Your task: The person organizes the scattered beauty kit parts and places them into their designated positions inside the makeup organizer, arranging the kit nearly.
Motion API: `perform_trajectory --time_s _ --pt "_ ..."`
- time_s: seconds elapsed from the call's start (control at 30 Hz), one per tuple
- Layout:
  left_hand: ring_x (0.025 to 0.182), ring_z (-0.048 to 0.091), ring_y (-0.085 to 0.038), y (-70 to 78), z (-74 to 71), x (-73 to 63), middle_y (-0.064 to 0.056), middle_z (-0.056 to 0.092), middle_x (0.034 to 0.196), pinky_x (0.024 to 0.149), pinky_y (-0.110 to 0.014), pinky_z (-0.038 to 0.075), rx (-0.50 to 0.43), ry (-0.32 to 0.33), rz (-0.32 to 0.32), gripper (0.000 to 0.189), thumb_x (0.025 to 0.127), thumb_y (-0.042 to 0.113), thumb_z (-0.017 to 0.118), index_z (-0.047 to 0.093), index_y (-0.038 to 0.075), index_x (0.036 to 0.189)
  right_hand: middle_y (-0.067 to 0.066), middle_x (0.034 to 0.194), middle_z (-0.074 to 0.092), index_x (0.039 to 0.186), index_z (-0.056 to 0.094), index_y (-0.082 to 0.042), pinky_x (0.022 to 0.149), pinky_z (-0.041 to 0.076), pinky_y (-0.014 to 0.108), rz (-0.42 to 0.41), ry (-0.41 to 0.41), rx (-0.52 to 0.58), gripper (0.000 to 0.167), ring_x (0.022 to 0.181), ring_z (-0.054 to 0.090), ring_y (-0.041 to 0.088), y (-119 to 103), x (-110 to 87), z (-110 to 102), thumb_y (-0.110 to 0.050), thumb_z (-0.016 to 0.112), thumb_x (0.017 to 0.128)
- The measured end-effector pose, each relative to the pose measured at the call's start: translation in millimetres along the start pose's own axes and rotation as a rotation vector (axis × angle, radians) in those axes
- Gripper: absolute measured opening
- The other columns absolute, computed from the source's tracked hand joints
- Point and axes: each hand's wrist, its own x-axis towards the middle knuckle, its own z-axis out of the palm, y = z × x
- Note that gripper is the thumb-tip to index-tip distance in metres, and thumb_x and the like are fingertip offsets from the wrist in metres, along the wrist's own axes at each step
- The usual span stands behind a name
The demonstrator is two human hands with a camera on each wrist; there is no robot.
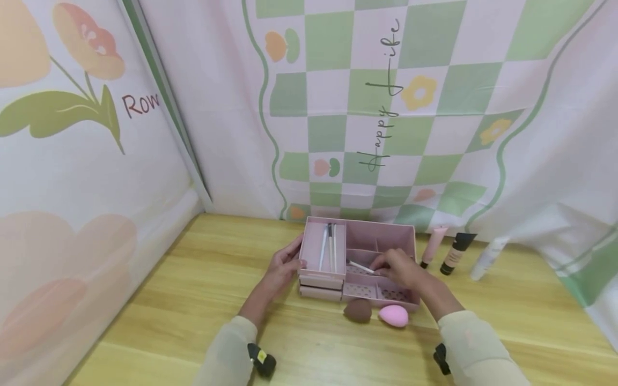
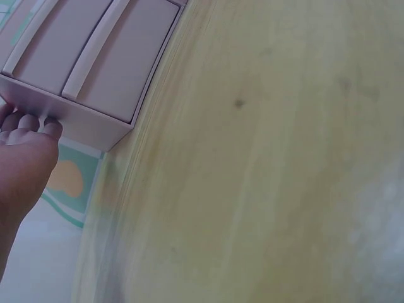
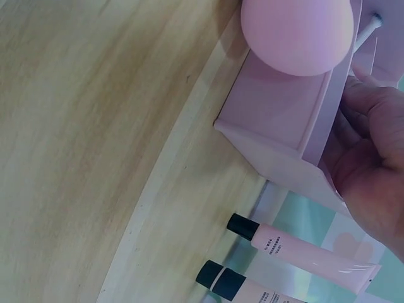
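Note:
A pink desktop organizer [image 1: 356,222] sits against the back curtain. My left hand [image 1: 281,271] holds its left side, thumb at the top edge. In the left wrist view, that hand's fingers touch the side wall beside two drawer fronts [image 2: 120,69]. Over the right compartments, my right hand [image 1: 399,269] pinches a slim white makeup brush [image 1: 361,266] lying low in the middle row. Its dark tip shows in the right wrist view, where the organizer wall hides part of the fingers. Several slim brushes [image 1: 331,246] lie on the organizer's flat left top.
A brown makeup sponge [image 1: 358,311] and a pink one [image 1: 394,316] sit at the organizer's front edge. To its right stand a pink tube [image 1: 434,245], a black-capped tube [image 1: 456,254] and a white tube [image 1: 487,259]. All rest on a wooden table [image 1: 193,300].

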Motion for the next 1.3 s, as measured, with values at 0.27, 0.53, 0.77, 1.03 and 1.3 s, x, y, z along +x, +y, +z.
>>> perform_trajectory --time_s 0.27,0.53,0.77,1.03,1.3 --pt "0.159 0.012 -0.040 0.0 -0.6 -0.1 -0.024 0.010 0.170 0.120 -0.020 0.038 -0.001 -0.014 0.005 0.077 0.088 -0.009 0.048 0.016 -0.008 0.157 0.008 0.088 0.080 0.088 0.080 -0.006 0.081 0.066 0.041 0.007 -0.010 -0.005 0.011 0.087 0.075 0.028 -0.1 0.3 -0.1 0.001 0.073 0.083" --pt "0.159 0.011 -0.041 -0.8 -1.0 -0.8 -0.026 0.009 0.170 0.114 -0.013 0.043 -0.008 -0.026 0.017 0.077 0.088 -0.008 0.048 0.015 -0.009 0.157 0.008 0.090 0.080 0.090 0.080 -0.006 0.081 0.066 0.042 0.050 -0.017 0.011 0.010 0.089 0.075 0.028 -2.4 -1.7 -0.4 -0.001 0.073 0.085" --pt "0.159 0.011 -0.040 -0.7 -1.2 -2.3 -0.024 0.009 0.170 0.122 -0.022 0.036 -0.002 -0.006 -0.001 0.078 0.088 -0.006 0.050 0.016 -0.008 0.158 0.009 0.095 0.080 0.093 0.080 -0.006 0.081 0.066 0.038 0.097 0.016 0.049 0.011 0.092 0.075 0.027 -8.3 -5.3 -4.9 -0.002 0.072 0.087" --pt "0.159 0.010 -0.039 -0.8 -2.0 -1.5 -0.025 0.010 0.170 0.125 -0.027 0.029 0.003 -0.009 0.013 0.078 0.087 -0.008 0.050 0.016 -0.009 0.157 0.018 0.106 0.078 0.106 0.076 0.001 0.080 0.066 0.033 0.145 0.065 0.149 0.018 0.097 0.074 0.030 -19.9 -13.7 -9.2 -0.003 0.068 0.091" --pt "0.159 0.009 -0.039 -0.7 -1.4 0.0 -0.025 0.009 0.170 0.126 -0.028 0.028 0.009 -0.019 0.011 0.078 0.087 -0.007 0.051 0.016 -0.009 0.157 0.019 0.117 0.075 0.116 0.073 0.000 0.083 0.066 0.035 0.205 0.098 0.225 0.023 0.100 0.074 0.029 -31.2 -27.8 -8.2 -0.008 0.065 0.095"
